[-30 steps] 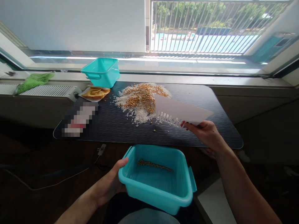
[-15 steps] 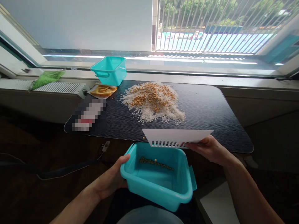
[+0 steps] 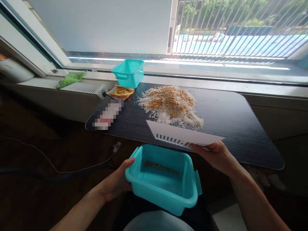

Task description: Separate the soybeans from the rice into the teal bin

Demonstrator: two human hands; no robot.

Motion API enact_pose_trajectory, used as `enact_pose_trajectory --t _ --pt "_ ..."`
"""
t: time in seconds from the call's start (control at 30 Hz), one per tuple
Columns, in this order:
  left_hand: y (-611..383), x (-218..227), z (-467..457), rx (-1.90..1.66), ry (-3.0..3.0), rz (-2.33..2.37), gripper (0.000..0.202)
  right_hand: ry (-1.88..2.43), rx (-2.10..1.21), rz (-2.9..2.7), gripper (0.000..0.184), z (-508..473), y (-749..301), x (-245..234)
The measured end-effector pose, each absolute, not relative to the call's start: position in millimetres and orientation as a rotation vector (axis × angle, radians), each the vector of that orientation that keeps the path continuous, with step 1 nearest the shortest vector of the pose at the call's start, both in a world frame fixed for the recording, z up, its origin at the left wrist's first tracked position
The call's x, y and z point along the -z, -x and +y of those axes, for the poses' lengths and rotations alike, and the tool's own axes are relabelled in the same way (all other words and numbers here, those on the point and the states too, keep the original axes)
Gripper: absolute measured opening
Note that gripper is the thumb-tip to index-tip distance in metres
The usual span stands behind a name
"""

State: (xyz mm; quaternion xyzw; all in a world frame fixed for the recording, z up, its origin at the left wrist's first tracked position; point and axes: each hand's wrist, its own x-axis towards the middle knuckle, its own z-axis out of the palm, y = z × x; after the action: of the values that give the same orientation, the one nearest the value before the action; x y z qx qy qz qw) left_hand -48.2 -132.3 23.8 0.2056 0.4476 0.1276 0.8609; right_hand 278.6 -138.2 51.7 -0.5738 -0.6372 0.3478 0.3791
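The left hand [image 3: 115, 186] grips the near-left corner of a teal plastic tub [image 3: 168, 189], thumb over the rim and fingers closed against the outer wall. The tub sits low in front of the person, just below the near edge of the dark ribbed bench [image 3: 240, 122]. A thin line of soybeans [image 3: 160, 166] lies along the far side of its floor.

The right hand [image 3: 216, 156] pinches a white slotted scoop [image 3: 185, 137] at its right end, fingers closed underneath. The scoop is held roughly level over the bench edge, above the tub's far rim; whether it carries anything is hard to tell.

Beyond it, a mixed heap of rice and soybeans [image 3: 171, 104] spreads on the bench. At the far-left corner stand a second teal tub [image 3: 128, 73] and a yellow cloth [image 3: 120, 92]. A green cloth [image 3: 72, 78] lies on the radiator [image 3: 81, 87].
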Motion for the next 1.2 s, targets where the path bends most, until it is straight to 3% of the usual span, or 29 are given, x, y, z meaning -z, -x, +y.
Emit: enact_pose_trajectory --t 0.3,0.67,1.2 --pt "38 -23 -129 -0.219 -0.443 0.96 0.073 1.432 -0.509 -1.747 0.024 -165 -275 -31" --pt "33 -29 -128 -0.203 -0.439 0.998 0.081 1.813 -0.148 -1.387 0.027 -149 -329 -8" --pt "27 -35 -126 -0.188 -0.437 1.037 0.084 1.881 -0.272 -1.191 0.031 -131 -335 -27"
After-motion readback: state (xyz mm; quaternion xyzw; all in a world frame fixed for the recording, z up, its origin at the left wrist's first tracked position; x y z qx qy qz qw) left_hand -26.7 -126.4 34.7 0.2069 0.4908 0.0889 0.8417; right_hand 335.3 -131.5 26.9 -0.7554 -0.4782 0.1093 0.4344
